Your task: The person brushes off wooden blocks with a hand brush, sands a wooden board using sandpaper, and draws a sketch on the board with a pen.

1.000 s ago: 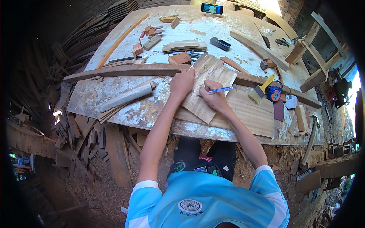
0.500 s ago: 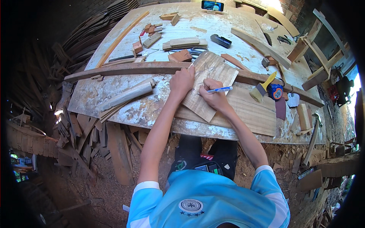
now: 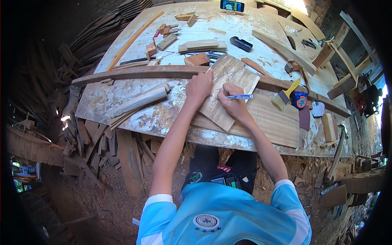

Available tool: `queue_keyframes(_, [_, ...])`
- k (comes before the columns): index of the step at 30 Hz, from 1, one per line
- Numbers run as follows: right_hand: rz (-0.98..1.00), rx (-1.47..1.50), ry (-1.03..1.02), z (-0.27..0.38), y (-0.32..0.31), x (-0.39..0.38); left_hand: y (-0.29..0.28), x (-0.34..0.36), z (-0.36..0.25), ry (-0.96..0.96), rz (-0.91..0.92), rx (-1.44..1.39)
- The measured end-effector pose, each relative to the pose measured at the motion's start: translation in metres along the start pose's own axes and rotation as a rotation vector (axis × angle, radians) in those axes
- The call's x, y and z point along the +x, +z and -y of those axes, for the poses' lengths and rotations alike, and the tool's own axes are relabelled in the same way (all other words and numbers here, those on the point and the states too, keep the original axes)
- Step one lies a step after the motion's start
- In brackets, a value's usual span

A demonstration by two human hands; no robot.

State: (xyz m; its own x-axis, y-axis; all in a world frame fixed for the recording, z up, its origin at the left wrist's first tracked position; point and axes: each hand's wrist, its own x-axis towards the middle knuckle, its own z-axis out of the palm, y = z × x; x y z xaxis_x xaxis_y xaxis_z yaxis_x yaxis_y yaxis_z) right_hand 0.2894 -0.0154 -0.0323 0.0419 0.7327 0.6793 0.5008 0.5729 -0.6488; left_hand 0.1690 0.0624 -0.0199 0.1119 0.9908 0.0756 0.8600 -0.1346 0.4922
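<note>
A small wooden board (image 3: 243,76) with pencil-like lines on its upper part lies slanted across a long wooden bar (image 3: 143,73) and over a larger flat board (image 3: 271,124). My left hand (image 3: 199,87) is closed on the small board's left edge. In my right hand (image 3: 232,103) is a blue and white pen (image 3: 243,96), held in a writing grip low over the small board's surface. The pen's tip is hidden by my fingers, so I cannot tell if it touches the wood.
Right of the boards lie a yellow-handled brush (image 3: 286,94), a blue tape measure (image 3: 299,99) and a hammer (image 3: 338,151) at the table edge. Wood strips (image 3: 141,101) rest on the left. Scissors (image 3: 216,54), a black tool (image 3: 241,43) and several blocks sit farther back.
The whole view has shifted slightly, moving the scene a little right and down. Both hands keep their grips on the small board and the pen.
</note>
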Motion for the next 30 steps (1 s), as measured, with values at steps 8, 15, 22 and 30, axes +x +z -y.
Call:
queue_keyframes(8, [0.049, -0.001, 0.007, -0.0009, 0.0000, -0.0020, 0.0034, 0.0021, 0.0059, 0.038, -0.015, 0.004])
queue_keyframes(15, [0.026, 0.020, 0.127, 0.0017, -0.0014, -0.0003, 0.0006, -0.0005, 0.0014, 0.007, 0.012, -0.015])
queue_keyframes(22, [0.061, 0.043, 0.134, -0.0004, -0.0033, 0.0012, -0.0006, -0.0008, -0.0008, 0.009, -0.011, 0.002])
queue_keyframes(30, [0.048, 0.027, 0.098, -0.0020, -0.0016, -0.0011, 0.0007, -0.0002, 0.0017, 0.002, -0.014, -0.033])
